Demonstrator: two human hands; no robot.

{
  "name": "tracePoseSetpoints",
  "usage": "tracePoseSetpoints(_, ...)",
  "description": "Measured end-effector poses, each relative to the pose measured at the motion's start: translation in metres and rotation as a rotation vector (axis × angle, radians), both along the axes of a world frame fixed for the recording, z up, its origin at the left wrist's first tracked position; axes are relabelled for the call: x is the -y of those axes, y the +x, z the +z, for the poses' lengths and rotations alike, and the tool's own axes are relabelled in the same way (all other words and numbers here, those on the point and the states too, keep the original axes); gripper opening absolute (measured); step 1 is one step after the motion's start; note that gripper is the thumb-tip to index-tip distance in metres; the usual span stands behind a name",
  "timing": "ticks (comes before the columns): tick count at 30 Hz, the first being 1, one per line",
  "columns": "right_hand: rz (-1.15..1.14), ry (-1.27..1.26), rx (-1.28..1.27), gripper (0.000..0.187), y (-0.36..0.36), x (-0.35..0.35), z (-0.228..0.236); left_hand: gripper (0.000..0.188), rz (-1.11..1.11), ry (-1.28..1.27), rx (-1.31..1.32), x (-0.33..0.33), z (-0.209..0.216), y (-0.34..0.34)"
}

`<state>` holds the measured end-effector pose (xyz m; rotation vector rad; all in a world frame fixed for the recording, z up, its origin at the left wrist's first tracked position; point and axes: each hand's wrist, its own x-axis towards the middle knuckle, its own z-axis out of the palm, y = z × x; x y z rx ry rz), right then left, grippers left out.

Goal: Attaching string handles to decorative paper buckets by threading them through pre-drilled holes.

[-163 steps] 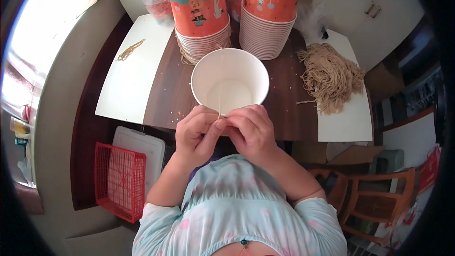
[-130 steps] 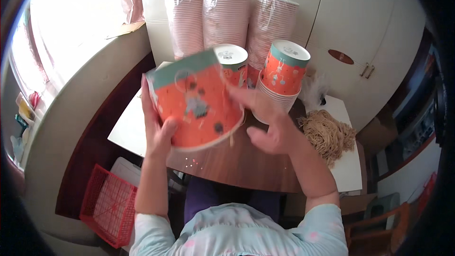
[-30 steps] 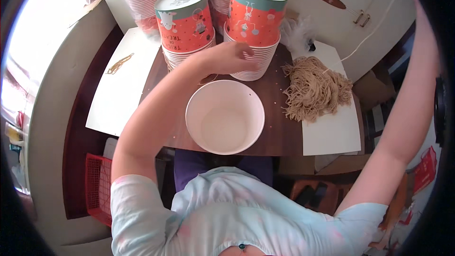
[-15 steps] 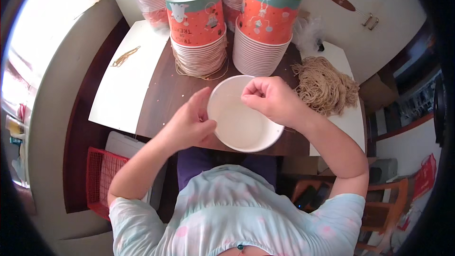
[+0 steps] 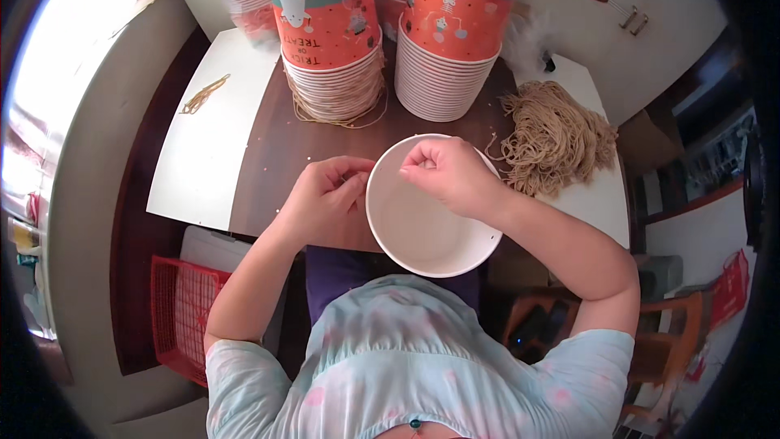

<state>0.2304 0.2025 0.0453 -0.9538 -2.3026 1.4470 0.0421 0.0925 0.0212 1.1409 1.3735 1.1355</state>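
A white paper bucket [image 5: 431, 240] tilts toward me at the table's front edge, its open mouth facing up and small holes near the rim. At its left rim, my left hand [image 5: 329, 195] pinches thumb and forefinger together; what lies between them is too small to make out. Over the mouth of the bucket, my right hand [image 5: 447, 175] is closed in a pinch on a thin string, most of it hidden by the fingers. To the right lies a heap of tan strings [image 5: 556, 138], with a loose strand curling out of its left side.
Two upturned stacks of orange-and-green buckets, the left stack [image 5: 329, 24] ringed with strings and the right stack [image 5: 459, 16], stand at the back. A few strings [image 5: 205, 94] lie on the white board at left. A red basket [image 5: 187, 309] sits below the table.
My left hand's fingers have gone from spread to pinched at the bucket's left rim. The bucket has shifted slightly nearer and to the right. My right hand stays pinched, a little further left.
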Motion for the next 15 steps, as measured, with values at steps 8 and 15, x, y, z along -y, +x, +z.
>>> tracePoseSetpoints(8,-0.055,-0.046,-0.018,0.011,-0.01,0.002,-0.017,0.023,0.081,0.068,-0.101,-0.003,-0.003,0.007)
tracePoseSetpoints(15,-0.092,-0.035,0.016,0.012,-0.016,0.005,-0.014,0.024,0.077,0.08,-0.091,-0.006,-0.002,0.005)
